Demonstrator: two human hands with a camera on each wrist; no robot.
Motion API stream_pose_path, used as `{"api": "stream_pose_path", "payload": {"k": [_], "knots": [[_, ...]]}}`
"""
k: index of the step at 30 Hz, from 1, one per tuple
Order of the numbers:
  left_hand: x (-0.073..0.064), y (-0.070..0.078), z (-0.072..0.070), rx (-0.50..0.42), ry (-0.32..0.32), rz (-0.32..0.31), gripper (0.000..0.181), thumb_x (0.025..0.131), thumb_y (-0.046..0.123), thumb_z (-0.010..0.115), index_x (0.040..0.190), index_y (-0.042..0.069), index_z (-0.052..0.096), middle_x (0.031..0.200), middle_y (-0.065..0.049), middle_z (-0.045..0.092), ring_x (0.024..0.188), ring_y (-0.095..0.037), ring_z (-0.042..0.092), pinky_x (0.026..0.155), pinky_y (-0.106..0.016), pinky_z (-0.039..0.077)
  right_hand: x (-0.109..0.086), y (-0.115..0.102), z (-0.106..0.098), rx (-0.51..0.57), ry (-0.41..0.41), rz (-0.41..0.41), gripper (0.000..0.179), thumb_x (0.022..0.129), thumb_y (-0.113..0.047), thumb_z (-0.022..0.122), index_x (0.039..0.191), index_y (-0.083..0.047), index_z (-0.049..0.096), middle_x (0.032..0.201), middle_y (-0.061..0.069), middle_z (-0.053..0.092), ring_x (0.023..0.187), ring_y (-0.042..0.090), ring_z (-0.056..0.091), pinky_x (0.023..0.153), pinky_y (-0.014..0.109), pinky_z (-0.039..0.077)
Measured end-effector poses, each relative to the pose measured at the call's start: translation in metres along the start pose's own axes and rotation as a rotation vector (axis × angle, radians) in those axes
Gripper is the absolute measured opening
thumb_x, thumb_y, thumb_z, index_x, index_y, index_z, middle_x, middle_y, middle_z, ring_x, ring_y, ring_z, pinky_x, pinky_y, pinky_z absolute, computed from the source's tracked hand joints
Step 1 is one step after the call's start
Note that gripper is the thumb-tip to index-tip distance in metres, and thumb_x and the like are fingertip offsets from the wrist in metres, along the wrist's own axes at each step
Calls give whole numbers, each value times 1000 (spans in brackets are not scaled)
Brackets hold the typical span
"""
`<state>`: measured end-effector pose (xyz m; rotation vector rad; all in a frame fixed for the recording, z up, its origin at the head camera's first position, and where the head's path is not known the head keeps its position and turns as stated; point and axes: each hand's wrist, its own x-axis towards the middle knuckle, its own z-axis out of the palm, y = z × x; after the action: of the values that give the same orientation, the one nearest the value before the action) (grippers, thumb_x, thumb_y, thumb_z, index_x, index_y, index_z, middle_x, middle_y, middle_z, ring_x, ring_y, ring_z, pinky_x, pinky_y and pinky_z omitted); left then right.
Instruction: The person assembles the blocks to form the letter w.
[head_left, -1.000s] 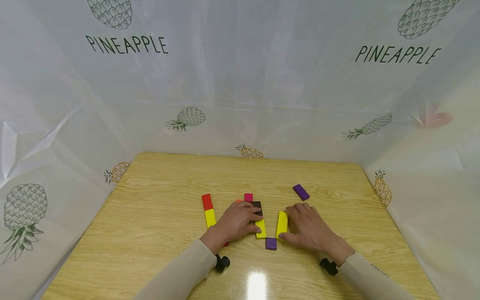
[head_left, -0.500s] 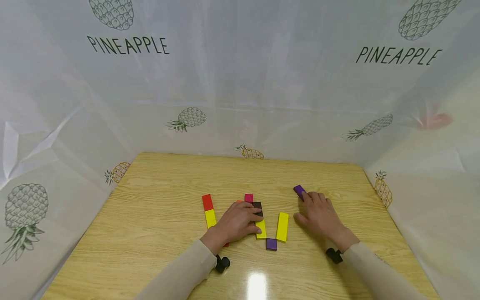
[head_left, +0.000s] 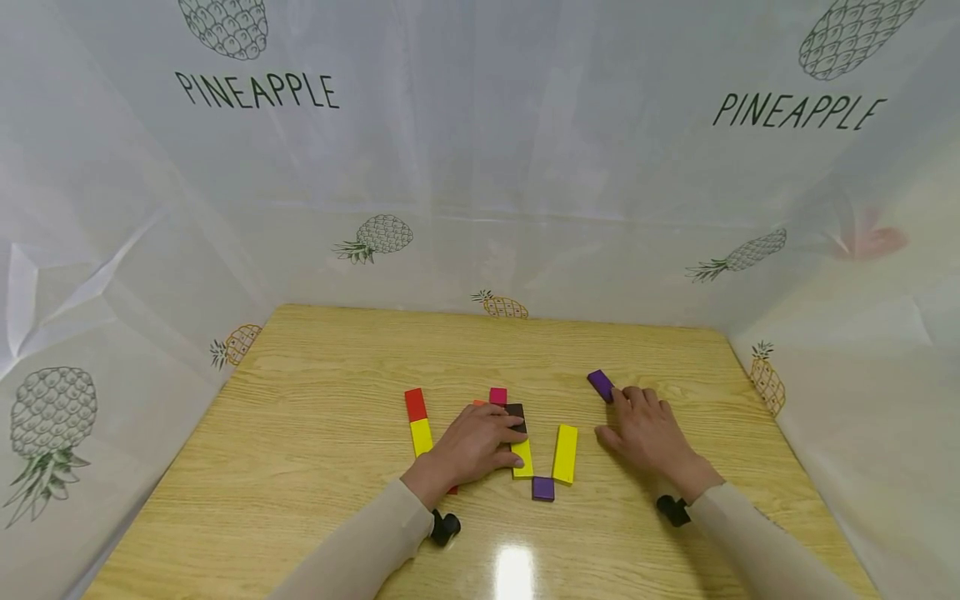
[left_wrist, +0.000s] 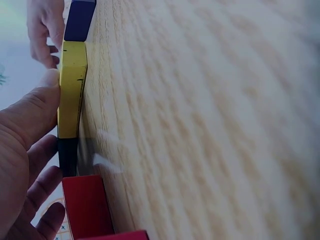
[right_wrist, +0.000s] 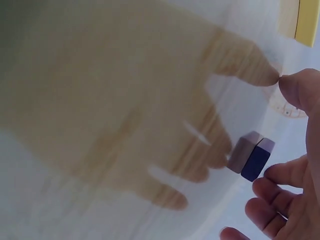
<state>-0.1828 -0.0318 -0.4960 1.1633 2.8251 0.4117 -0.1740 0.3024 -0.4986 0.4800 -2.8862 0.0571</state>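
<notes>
My left hand (head_left: 472, 443) rests over a row of flat blocks, hiding several of them in the head view. Its thumb touches a yellow block (left_wrist: 72, 95), and its fingers lie by a black block (left_wrist: 67, 155) and a red block (left_wrist: 86, 205). Fingertips of my right hand (head_left: 647, 429) touch the near end of a purple block (head_left: 599, 384) lying tilted farther back; the thumb is apart from it. Between the hands, a second yellow block (head_left: 565, 454) meets a short purple block (head_left: 543, 489) at its near end.
Left of my left hand, a red block (head_left: 416, 405) and a yellow block (head_left: 422, 437) form a slanting line. A pink block (head_left: 498, 396) sits beyond the fingers. The wooden table (head_left: 337, 358) ends at a pineapple-print curtain (head_left: 600, 167) behind and at both sides.
From beside the standing-alone yellow block, my right hand has moved back and right to the tilted purple block. My left hand has stayed in place.
</notes>
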Motion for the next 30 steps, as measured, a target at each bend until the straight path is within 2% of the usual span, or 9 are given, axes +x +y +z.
{"api": "stream_pose_path", "payload": {"k": [10,20,26,30], "knots": [[0,-2,1,7,6,10,48,98,53,69,140,31,71,153,11,60,145,-19,48,121,-50,37,-3,-9,0,-17,24,-35,62,97,-41,73,134,8,62,123,28,61,112,47,58,86,61,52],[0,-2,1,-2,13,13,47,98,52,70,140,31,71,153,12,60,146,-19,48,122,-51,37,-6,-20,-2,-34,-5,-54,62,98,-40,72,137,7,59,131,27,63,121,48,58,93,64,52],[0,-2,2,-8,11,11,47,98,52,70,140,31,71,153,12,60,146,-19,48,122,-51,37,-9,-27,-3,-16,1,-120,55,100,-34,71,140,2,61,135,19,66,122,40,59,95,61,53],[1,-1,1,-9,-2,2,47,99,52,69,141,31,70,154,12,59,146,-19,47,122,-53,36,-6,-30,-4,23,41,-175,50,98,-29,74,136,1,63,131,17,68,119,38,60,93,60,54]]}}
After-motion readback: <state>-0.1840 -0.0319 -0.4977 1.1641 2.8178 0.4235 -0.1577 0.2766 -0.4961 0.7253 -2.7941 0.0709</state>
